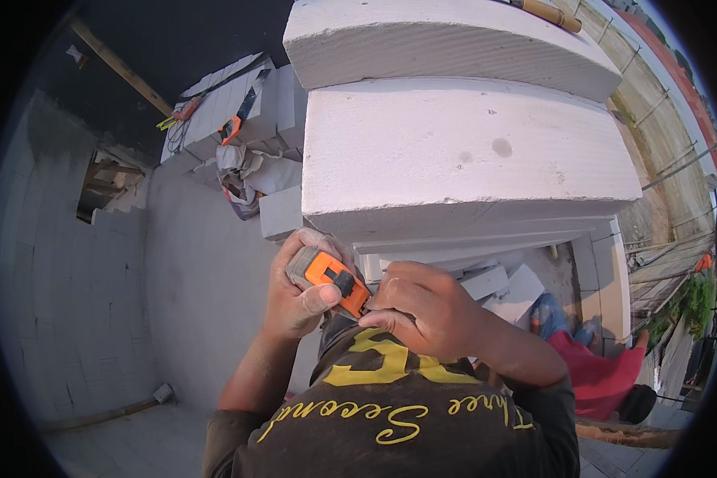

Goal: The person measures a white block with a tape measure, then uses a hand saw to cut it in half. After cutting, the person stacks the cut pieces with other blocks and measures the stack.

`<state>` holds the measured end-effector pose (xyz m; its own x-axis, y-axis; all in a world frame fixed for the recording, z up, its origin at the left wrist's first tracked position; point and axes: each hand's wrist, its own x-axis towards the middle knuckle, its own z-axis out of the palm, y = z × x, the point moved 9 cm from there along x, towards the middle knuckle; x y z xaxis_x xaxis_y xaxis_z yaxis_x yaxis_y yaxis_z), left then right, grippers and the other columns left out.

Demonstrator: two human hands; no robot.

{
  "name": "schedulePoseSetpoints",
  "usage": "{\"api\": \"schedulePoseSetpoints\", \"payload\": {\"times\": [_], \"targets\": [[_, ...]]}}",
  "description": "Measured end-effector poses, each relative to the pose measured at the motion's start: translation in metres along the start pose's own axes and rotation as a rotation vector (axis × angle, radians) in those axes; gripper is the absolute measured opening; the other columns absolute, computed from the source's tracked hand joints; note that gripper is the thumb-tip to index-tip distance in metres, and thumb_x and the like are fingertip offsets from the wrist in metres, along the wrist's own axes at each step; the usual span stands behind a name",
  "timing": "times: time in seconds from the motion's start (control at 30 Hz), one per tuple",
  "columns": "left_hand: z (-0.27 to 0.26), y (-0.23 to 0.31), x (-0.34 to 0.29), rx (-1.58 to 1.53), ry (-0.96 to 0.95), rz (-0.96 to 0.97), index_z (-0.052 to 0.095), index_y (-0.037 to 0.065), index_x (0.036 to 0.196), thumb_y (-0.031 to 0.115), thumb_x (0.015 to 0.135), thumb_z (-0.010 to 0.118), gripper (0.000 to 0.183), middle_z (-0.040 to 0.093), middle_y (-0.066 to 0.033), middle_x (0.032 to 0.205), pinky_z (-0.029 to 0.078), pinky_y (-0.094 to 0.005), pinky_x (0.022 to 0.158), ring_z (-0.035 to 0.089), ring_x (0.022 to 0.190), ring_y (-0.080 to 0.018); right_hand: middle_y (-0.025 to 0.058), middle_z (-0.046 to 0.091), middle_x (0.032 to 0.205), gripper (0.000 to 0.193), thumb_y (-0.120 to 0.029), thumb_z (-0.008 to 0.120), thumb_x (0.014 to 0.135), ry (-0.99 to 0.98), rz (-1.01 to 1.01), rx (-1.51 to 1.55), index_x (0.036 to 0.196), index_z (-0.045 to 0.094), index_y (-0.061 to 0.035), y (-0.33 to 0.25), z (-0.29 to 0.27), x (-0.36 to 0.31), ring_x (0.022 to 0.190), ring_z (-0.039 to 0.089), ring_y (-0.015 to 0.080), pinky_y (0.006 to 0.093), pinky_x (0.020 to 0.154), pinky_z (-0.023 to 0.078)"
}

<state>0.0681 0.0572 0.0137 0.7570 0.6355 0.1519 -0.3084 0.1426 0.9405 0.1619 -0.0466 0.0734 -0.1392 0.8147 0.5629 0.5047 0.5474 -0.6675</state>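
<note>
Floor (207, 239) spread leftward. Near the edge of the white block (470, 147), the left hand (289, 301) clamped its fingers around the orange tape measure (322, 268), long axis pointing lower-right; the right hand's (434, 311) fingers pinched its tip.

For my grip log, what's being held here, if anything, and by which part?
The left hand holds an orange tape measure around its case; the right hand is at its front end, grip unclear.
</note>
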Motion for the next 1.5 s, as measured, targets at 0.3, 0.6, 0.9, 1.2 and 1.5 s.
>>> {"api": "schedulePoseSetpoints", "payload": {"times": [0.3, 0.6, 0.9, 1.2, 1.5], "targets": [[0.003, -0.013, -0.008, -0.143, 0.002, -0.196, 0.053, 0.006, 0.103, 0.051, 0.08, 0.077, 0.056, 0.058, -0.0038, 0.09, 0.047, -0.0262, 0.074, 0.057, 0.084, -0.0113, 0.0081, 0.066, 0.086, 0.047, -0.03, 0.082, 0.075, 0.124, 0.144, 0.154, 0.107, 0.062, -0.0008, 0.015, -0.004, 0.012, 0.068, 0.059, 0.0122, 0.0256, 0.058, 0.046], [0.02, -0.007, 0.011, 0.07, -0.177, -0.223, 0.055, 0.006, 0.1, 0.055, 0.077, 0.078, 0.058, 0.058, -0.0019, 0.09, 0.045, -0.0247, 0.073, 0.055, 0.084, -0.0089, 0.0102, 0.069, 0.093, 0.035, -0.017, 0.079, 0.081, 0.197, 0.29, 0.352, 0.111, 0.067, -0.0028, 0.024, -0.015, -0.001, 0.082, 0.069, 0.018, 0.0284, 0.07, 0.053], [0.049, -0.001, 0.022, 0.183, -0.327, -0.269, 0.054, 0.006, 0.091, 0.05, 0.085, 0.073, 0.048, 0.055, -0.0002, 0.084, 0.042, -0.0244, 0.067, 0.052, 0.079, -0.007, 0.0101, 0.071, 0.092, 0.026, -0.013, 0.076, 0.084, 0.257, 0.314, 0.429, 0.105, 0.068, 0.0004, 0.026, -0.029, -0.019, 0.081, 0.068, 0.0143, 0.0263, 0.069, 0.053], [0.068, 0.052, 0.055, 0.254, -0.173, -0.018, 0.047, 0.006, 0.111, 0.047, 0.089, 0.069, 0.052, 0.055, -0.0066, 0.094, 0.053, -0.0236, 0.066, 0.06, 0.083, -0.0104, 0.0151, 0.066, 0.106, 0.047, -0.016, 0.069, 0.092, 0.545, 0.318, 0.622, 0.13, 0.053, 0.0033, 0.028, -0.058, -0.039, 0.09, 0.066, 0.0174, 0.0293, 0.081, 0.054], [0.051, 0.172, 0.242, 1.089, 0.08, 0.411, 0.057, -0.001, 0.122, 0.05, 0.092, 0.06, 0.059, 0.066, -0.0202, 0.102, 0.056, -0.0268, 0.078, 0.07, 0.094, -0.0232, 0.0115, 0.065, 0.098, 0.036, -0.016, 0.068, 0.092, 0.953, 0.476, 0.143, 0.121, 0.056, 0.0009, 0.039, -0.134, -0.115, 0.08, 0.063, 0.0145, 0.0239, 0.065, 0.048]]}}
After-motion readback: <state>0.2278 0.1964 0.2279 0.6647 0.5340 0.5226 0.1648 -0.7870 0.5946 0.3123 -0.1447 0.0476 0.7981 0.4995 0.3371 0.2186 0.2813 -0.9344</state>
